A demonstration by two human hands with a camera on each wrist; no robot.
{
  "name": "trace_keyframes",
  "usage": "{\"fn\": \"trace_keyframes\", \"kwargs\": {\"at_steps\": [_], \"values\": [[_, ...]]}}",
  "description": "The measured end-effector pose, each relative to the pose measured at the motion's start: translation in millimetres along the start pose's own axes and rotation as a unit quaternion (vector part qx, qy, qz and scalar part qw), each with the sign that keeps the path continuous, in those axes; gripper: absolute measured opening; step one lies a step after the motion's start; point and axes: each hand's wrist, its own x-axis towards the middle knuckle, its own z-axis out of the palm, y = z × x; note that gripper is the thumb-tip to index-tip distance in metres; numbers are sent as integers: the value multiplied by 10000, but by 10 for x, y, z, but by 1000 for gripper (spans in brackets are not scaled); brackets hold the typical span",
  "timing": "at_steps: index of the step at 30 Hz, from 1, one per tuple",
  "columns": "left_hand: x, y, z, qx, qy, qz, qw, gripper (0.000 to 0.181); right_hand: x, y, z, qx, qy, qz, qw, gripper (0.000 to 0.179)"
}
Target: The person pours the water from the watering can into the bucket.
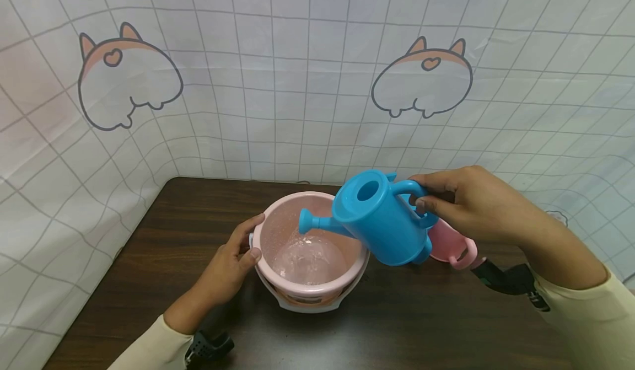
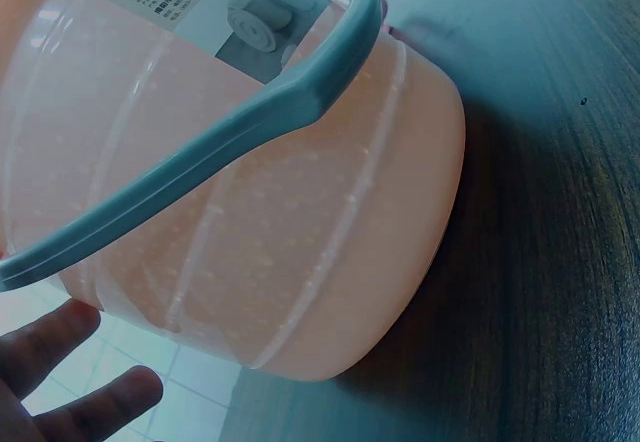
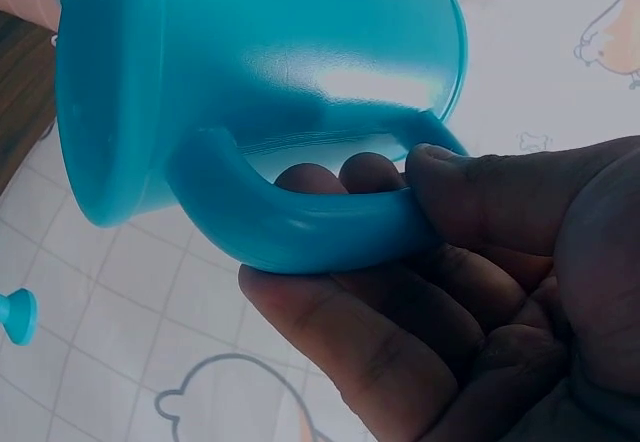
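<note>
My right hand (image 1: 476,207) grips the handle of a blue watering can (image 1: 384,221), which hangs tilted to the left above a pink bucket (image 1: 310,293). The can's spout points over the bucket, and faint streaks of water fall from it to the rippled water inside. At the bucket's left rim, my left hand (image 1: 230,265) holds on with thumb and fingers. Two fingertips (image 2: 120,397) and a grey-blue bail handle (image 2: 230,142) show beside the bucket wall in the left wrist view. Fingers and thumb wrap the can's handle (image 3: 320,232) in the right wrist view.
Behind the can stands a pink container with a handle (image 1: 448,243), partly hidden. A small blue flared piece (image 3: 18,316) shows at the left of the right wrist view. The dark wooden table (image 1: 397,320) meets a white gridded curtain (image 1: 297,83) at the back.
</note>
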Motion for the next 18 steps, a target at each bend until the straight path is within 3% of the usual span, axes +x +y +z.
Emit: {"fn": "trace_keyframes", "kwargs": {"at_steps": [11, 18], "values": [[2, 12, -4, 0, -7, 28, 10000, 60, 6, 3, -2, 29, -17, 36, 10000, 43], [6, 6, -5, -11, -8, 30, 10000, 59, 28, 19, -1, 45, 16, -253, 9997, 39]]}}
